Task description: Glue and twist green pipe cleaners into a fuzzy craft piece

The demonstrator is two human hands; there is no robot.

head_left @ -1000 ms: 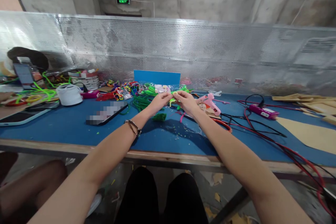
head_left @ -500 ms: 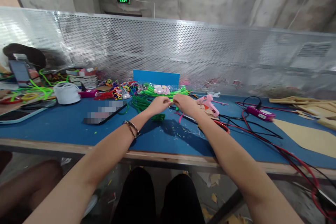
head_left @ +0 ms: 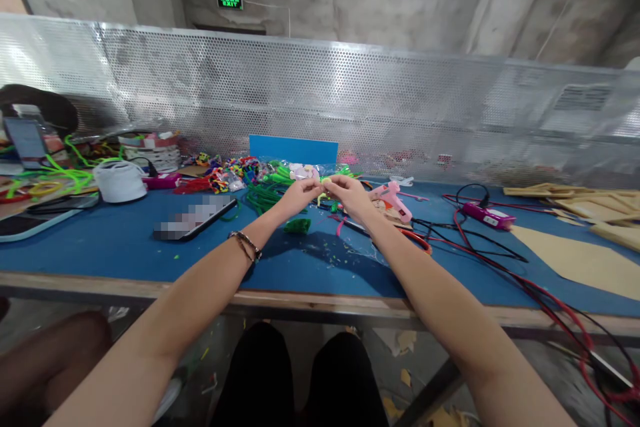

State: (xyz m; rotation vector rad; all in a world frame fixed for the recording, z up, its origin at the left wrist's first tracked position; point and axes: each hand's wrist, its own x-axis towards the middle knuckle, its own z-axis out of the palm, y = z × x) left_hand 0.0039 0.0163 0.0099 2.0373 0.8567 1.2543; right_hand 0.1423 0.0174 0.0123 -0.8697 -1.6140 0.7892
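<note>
Over the middle of the blue table, my left hand (head_left: 299, 196) and my right hand (head_left: 352, 196) meet with their fingertips pinched. Between them is a small yellow-green piece (head_left: 321, 199), too small to make out clearly. Dark green pipe cleaners (head_left: 263, 198) lie behind and left of my left hand, with a dark green fuzzy clump (head_left: 297, 226) below it. Bright green pipe cleaners (head_left: 280, 172) in clear wrap lie beyond my fingers. A pink glue gun (head_left: 395, 200) rests just right of my right hand.
A phone (head_left: 195, 217) lies left of my forearm, near a white round container (head_left: 120, 181). Purple power strips (head_left: 487, 215) and tangled cables sit right, beside tan sheets (head_left: 575, 257). A perforated metal panel (head_left: 300, 100) stands behind the table. Someone's leg (head_left: 60, 360) shows at lower left.
My hands have turned slightly, fingers opening out a little more around the yellow-green piece, which shows more now. The whole view has shifted slightly.
</note>
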